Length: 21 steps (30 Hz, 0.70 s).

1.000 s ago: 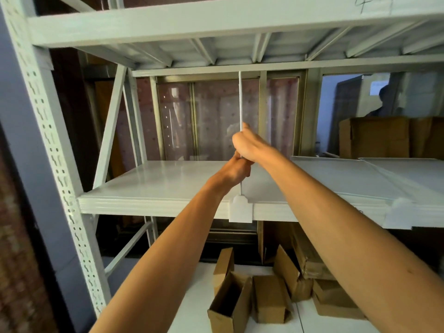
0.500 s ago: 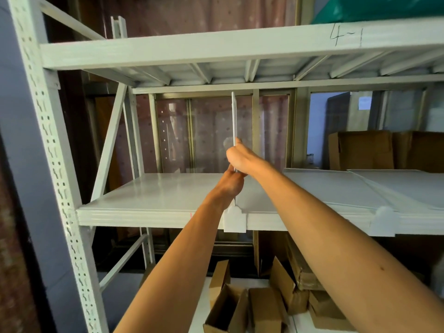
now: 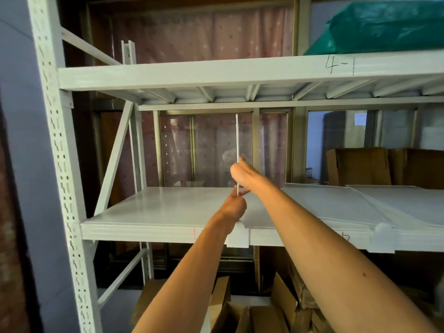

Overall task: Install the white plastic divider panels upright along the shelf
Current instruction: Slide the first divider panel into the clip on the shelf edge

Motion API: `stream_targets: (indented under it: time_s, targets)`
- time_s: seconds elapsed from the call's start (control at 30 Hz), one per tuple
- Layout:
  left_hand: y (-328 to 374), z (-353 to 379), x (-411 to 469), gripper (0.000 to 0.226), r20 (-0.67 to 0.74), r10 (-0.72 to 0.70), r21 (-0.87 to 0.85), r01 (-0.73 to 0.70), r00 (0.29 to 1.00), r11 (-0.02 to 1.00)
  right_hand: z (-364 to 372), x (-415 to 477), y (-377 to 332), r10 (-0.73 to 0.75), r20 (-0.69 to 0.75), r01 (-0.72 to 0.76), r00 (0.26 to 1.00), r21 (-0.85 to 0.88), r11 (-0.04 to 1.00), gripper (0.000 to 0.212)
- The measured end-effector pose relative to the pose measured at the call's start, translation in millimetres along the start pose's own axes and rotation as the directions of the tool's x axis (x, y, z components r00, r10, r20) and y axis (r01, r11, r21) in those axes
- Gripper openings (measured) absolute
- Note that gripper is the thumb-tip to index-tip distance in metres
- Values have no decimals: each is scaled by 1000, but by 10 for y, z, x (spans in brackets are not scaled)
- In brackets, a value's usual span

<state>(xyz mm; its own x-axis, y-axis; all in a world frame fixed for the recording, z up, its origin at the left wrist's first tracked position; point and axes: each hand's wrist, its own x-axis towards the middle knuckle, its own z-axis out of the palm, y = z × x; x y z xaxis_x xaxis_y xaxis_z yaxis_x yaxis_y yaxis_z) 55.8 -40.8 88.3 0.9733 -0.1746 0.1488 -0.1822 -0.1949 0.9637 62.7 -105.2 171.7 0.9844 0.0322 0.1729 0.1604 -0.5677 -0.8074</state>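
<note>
Fingers [image 3: 243,192] of left hand [image 3: 231,207] and right hand [image 3: 240,173] gripped one divider panel [image 3: 237,135] upright on the shelf [image 3: 156,212], probably not seated yet, flat panels [image 3: 336,205] left to go.

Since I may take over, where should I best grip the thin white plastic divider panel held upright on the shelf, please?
Pinch its near vertical edge from the front, fingers on both flat faces: the thin white plastic divider panel stands upright, edge-on.
</note>
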Motion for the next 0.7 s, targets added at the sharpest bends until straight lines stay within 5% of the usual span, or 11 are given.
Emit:
stream_targets:
  time_s: [0.13,0.2,0.27,0.33,0.5,0.7]
  targets:
    - [-139,-56,-130,58,-15,5,69,-4,1000,998,20,-27,-12,26,-36,-24,999,38,999,59]
    - [-217,-48,-237,51,-208,104,184,-66,972,981,43,-45,73,31,-48,-32,998,-14,999,62]
    - [-285,-27,-394,29,-406,403,368,-257,820,894,52,-124,203,16,-15,-16,1000,-19,1000,93]
    - [-309,45,-534,8,-427,557,402,-402,713,823,36,-227,341,-14,-16,15,1000,42,999,114]
    - [-254,418,-533,28,-84,462,213,-437,883,874,-203,-143,819,15,-101,-3,995,119,993,109]
    - [-93,857,-363,44,88,392,326,-399,916,857,-752,-342,1156,31,-124,-28,992,26,999,81]
